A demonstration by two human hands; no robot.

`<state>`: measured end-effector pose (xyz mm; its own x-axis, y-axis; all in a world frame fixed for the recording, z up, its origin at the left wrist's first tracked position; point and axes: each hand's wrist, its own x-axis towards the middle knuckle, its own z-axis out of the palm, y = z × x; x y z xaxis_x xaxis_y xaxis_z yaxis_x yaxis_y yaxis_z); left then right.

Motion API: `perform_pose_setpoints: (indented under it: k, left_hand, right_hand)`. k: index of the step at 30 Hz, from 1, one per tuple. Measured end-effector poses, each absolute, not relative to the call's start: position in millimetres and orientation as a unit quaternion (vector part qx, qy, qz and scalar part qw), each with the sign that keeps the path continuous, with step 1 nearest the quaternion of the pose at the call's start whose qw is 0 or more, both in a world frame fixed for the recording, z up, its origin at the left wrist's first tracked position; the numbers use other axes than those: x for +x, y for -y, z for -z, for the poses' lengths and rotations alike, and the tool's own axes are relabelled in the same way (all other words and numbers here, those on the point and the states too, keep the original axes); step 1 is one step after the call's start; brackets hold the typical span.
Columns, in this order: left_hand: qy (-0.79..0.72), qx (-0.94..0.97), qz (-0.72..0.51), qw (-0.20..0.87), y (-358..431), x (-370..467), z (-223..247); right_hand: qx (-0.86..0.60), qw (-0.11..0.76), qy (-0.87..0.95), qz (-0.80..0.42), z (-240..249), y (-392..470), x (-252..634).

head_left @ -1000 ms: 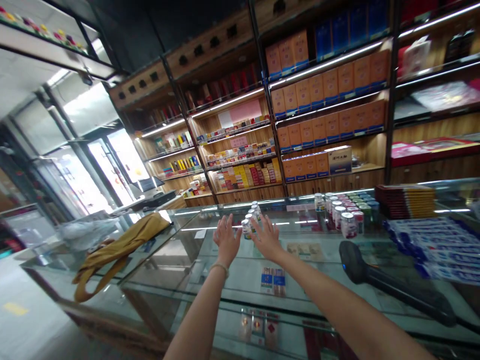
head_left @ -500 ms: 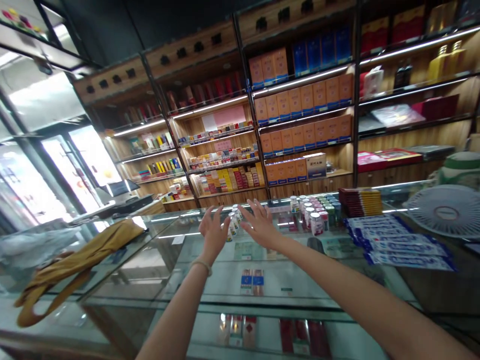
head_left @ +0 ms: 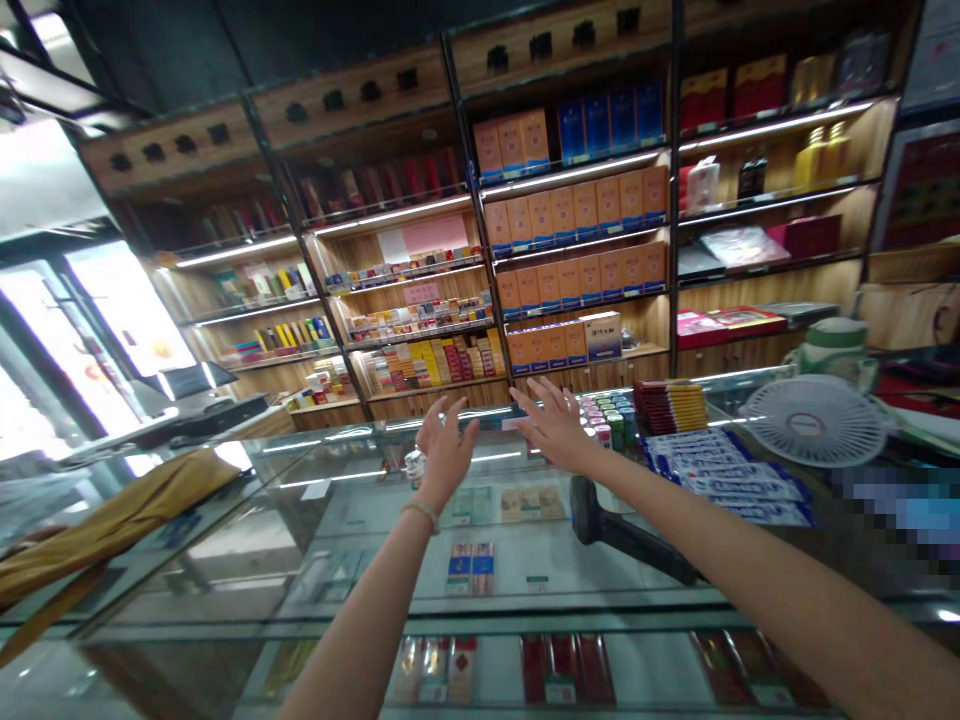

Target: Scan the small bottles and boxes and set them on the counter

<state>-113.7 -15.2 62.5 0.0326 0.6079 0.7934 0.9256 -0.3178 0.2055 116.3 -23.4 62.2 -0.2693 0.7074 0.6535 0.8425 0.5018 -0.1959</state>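
My left hand [head_left: 444, 455] is raised over the glass counter [head_left: 420, 600], fingers apart and holding nothing. Just left of it stand small white bottles [head_left: 413, 468], partly hidden behind the hand. My right hand [head_left: 556, 432] reaches out farther to the right, also open, its fingers spread. Close behind it are rows of small pink, green and blue bottles [head_left: 616, 418], partly covered by the hand and wrist. A black handheld scanner [head_left: 626, 535] lies below my right forearm.
Blue-and-white packets [head_left: 724, 475], a stack of red-and-yellow packs [head_left: 670, 407] and a white fan [head_left: 817, 420] are on the right. A mustard-coloured apron or bag [head_left: 150, 505] lies at left. Shelves of orange boxes [head_left: 585, 275] stand behind the counter.
My view has turned right, so the surroundings shift left. My hands have moved right relative to the bottles; the white ones, earlier between them, now show left of my left hand. More of the scanner shows.
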Motion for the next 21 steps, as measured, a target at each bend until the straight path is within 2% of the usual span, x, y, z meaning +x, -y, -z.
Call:
perform_pose_setpoints:
  k: [9, 21]
  left_hand:
    - [0.524, -0.71, 0.442, 0.162, -7.2, -68.1, -59.3]
    - [0.524, -0.682, 0.495, 0.12, -63.4, -14.5, -48.0]
  right_hand:
    - [-0.538, 0.324, 0.764, 0.146, -51.9, 5.9, 198.7]
    - [-0.549, 0.314, 0.755, 0.171, -54.1, -45.4, 224.8]
